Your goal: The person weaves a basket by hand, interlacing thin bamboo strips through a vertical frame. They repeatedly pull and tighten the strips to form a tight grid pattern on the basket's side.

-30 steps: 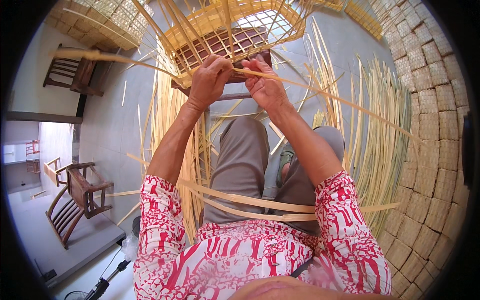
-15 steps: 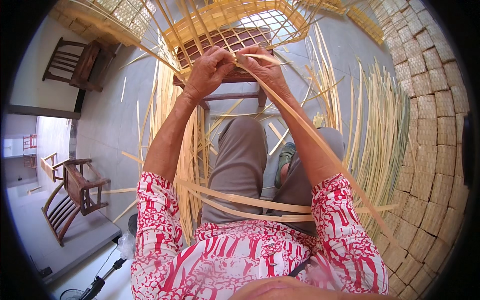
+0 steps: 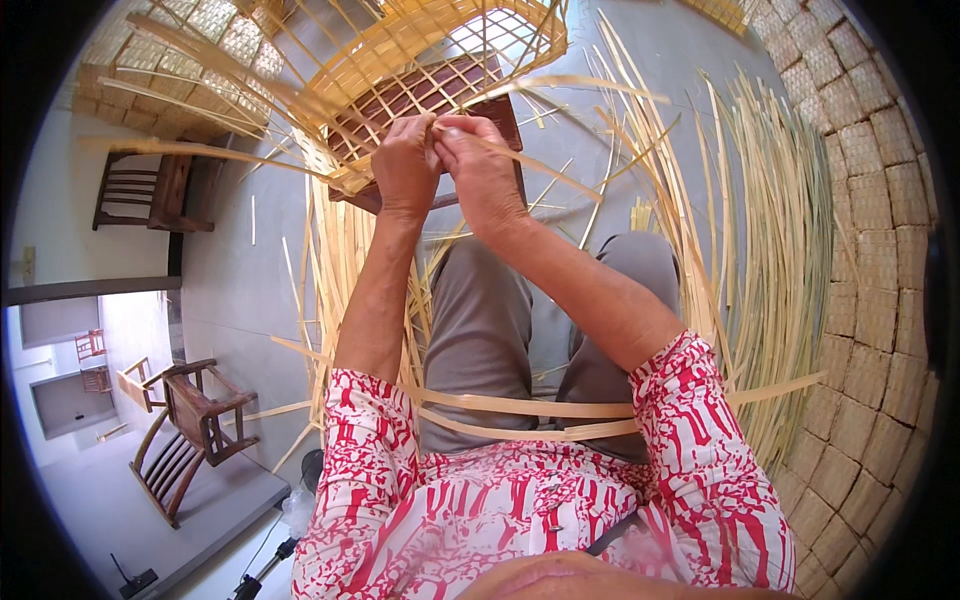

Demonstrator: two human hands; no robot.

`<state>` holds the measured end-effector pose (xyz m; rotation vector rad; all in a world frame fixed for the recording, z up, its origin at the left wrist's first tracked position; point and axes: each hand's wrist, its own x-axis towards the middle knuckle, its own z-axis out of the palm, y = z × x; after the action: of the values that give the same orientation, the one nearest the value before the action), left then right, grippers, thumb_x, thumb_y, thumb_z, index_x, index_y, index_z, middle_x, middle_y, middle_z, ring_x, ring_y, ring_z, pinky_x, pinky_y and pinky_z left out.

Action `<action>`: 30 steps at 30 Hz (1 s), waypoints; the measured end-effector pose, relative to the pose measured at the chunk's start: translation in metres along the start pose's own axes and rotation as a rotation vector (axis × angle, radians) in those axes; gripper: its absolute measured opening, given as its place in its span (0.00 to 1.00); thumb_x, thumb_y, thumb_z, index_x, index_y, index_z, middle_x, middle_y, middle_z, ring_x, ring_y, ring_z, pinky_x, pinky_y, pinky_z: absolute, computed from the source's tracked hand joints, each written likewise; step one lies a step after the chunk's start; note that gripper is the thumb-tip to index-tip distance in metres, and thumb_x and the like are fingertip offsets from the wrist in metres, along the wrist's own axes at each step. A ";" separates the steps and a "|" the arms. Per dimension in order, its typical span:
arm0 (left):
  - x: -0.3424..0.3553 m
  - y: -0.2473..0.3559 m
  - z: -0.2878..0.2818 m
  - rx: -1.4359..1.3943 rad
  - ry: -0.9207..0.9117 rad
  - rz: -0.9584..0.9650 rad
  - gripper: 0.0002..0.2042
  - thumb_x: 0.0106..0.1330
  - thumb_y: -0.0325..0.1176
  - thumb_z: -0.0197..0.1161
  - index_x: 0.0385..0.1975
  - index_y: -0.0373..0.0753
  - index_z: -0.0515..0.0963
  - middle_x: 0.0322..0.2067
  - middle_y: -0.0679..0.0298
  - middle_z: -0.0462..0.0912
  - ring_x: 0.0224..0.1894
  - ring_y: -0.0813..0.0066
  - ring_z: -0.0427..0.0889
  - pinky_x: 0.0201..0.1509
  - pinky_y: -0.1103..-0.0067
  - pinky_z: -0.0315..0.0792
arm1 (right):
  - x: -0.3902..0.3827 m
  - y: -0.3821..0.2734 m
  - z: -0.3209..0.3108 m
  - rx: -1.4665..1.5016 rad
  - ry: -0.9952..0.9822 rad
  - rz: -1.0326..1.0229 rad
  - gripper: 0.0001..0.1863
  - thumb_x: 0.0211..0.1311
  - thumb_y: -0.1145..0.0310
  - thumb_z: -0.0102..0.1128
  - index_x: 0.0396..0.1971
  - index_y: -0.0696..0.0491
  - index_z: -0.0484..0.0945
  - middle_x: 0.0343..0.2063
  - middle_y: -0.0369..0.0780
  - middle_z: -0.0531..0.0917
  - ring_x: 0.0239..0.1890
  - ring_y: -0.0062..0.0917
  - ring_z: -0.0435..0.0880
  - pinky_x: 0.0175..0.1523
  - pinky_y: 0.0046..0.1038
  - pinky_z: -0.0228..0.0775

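A half-woven basket of pale bamboo strips (image 3: 420, 45) rests on a dark wooden stool (image 3: 480, 90) in front of my knees. My left hand (image 3: 405, 165) and my right hand (image 3: 480, 165) are pressed together at the basket's near rim. Both pinch one thin bamboo strip (image 3: 545, 165) that runs off to the right. Loose strip ends stick out from the basket on all sides. Two long strips (image 3: 520, 405) lie across my lap.
A large bundle of long bamboo strips (image 3: 780, 270) lies on the floor at my right, beside a woven mat wall (image 3: 880, 280). More strips (image 3: 325, 270) lie at my left. Wooden chairs (image 3: 190, 425) (image 3: 150, 190) stand further left. Stacked woven panels (image 3: 215, 40) lie behind the basket.
My hands have come together at the basket's near rim. The strip in my right hand, earlier trailing down past my right arm, now points out to the right.
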<state>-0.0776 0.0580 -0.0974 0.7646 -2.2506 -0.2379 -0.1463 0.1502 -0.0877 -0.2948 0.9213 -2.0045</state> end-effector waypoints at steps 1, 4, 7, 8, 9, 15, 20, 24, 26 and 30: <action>-0.002 0.000 -0.001 0.022 -0.064 0.018 0.11 0.60 0.29 0.62 0.42 0.40 0.82 0.39 0.55 0.85 0.38 0.55 0.86 0.39 0.66 0.81 | -0.001 0.000 -0.002 -0.067 -0.062 -0.044 0.12 0.70 0.72 0.55 0.50 0.59 0.71 0.49 0.43 0.80 0.55 0.27 0.79 0.64 0.28 0.71; -0.003 -0.020 -0.003 -0.028 -0.116 0.051 0.14 0.59 0.28 0.62 0.46 0.38 0.80 0.41 0.55 0.85 0.38 0.53 0.86 0.39 0.65 0.80 | -0.001 -0.003 0.000 -0.268 -0.279 -0.173 0.14 0.70 0.71 0.58 0.51 0.59 0.72 0.50 0.40 0.79 0.53 0.20 0.79 0.59 0.23 0.73; -0.004 -0.030 -0.009 0.047 -0.100 0.053 0.18 0.64 0.30 0.62 0.55 0.39 0.76 0.40 0.50 0.85 0.38 0.49 0.85 0.38 0.62 0.79 | 0.015 -0.006 -0.026 -0.222 -0.070 0.086 0.18 0.70 0.65 0.61 0.53 0.60 0.71 0.48 0.44 0.80 0.49 0.27 0.82 0.55 0.28 0.77; -0.006 -0.029 -0.012 0.037 -0.156 -0.031 0.19 0.65 0.30 0.62 0.56 0.40 0.75 0.40 0.49 0.85 0.38 0.48 0.85 0.38 0.61 0.79 | 0.020 -0.011 -0.037 -0.148 0.017 0.218 0.19 0.70 0.64 0.61 0.53 0.60 0.71 0.47 0.44 0.80 0.48 0.29 0.83 0.55 0.29 0.78; -0.009 -0.031 -0.019 0.099 -0.182 -0.016 0.21 0.66 0.31 0.61 0.60 0.41 0.73 0.39 0.49 0.85 0.37 0.47 0.85 0.38 0.60 0.78 | 0.024 -0.015 -0.044 -0.107 0.110 0.245 0.20 0.71 0.61 0.61 0.51 0.59 0.69 0.42 0.45 0.80 0.43 0.32 0.85 0.48 0.31 0.81; -0.046 -0.030 -0.062 -0.016 -0.206 -0.047 0.19 0.67 0.28 0.61 0.58 0.39 0.74 0.42 0.51 0.85 0.37 0.49 0.85 0.38 0.62 0.79 | 0.024 -0.020 -0.059 -0.128 0.116 0.292 0.13 0.73 0.64 0.57 0.45 0.56 0.68 0.37 0.44 0.80 0.36 0.30 0.84 0.40 0.32 0.83; -0.105 -0.022 -0.075 -0.202 0.175 -0.002 0.17 0.66 0.22 0.64 0.55 0.39 0.76 0.42 0.56 0.86 0.42 0.63 0.87 0.44 0.73 0.81 | 0.018 -0.009 -0.063 -0.066 0.113 0.276 0.12 0.71 0.68 0.58 0.46 0.55 0.67 0.38 0.44 0.80 0.38 0.31 0.85 0.42 0.33 0.83; -0.075 0.021 -0.047 -0.104 -0.031 0.205 0.16 0.63 0.21 0.64 0.51 0.38 0.79 0.49 0.56 0.83 0.48 0.58 0.85 0.48 0.71 0.82 | 0.015 -0.014 -0.063 0.043 0.135 0.259 0.12 0.66 0.78 0.54 0.47 0.55 0.65 0.40 0.47 0.80 0.41 0.35 0.85 0.46 0.37 0.82; -0.054 0.018 -0.025 -0.019 -0.036 0.132 0.14 0.65 0.25 0.63 0.51 0.39 0.79 0.50 0.57 0.82 0.49 0.58 0.85 0.47 0.71 0.81 | 0.019 -0.012 -0.069 0.108 0.139 0.265 0.15 0.62 0.82 0.51 0.48 0.55 0.64 0.41 0.49 0.80 0.42 0.37 0.85 0.48 0.38 0.81; -0.038 0.004 -0.008 0.137 -0.143 0.132 0.12 0.65 0.30 0.64 0.47 0.41 0.79 0.41 0.62 0.82 0.37 0.60 0.86 0.37 0.69 0.81 | 0.024 -0.004 -0.077 0.178 0.191 0.213 0.14 0.62 0.84 0.45 0.47 0.55 0.66 0.44 0.48 0.80 0.44 0.39 0.84 0.51 0.41 0.80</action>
<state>-0.0528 0.0842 -0.1126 0.6846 -2.4623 -0.0779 -0.2026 0.1705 -0.1414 0.0922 0.8456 -1.9224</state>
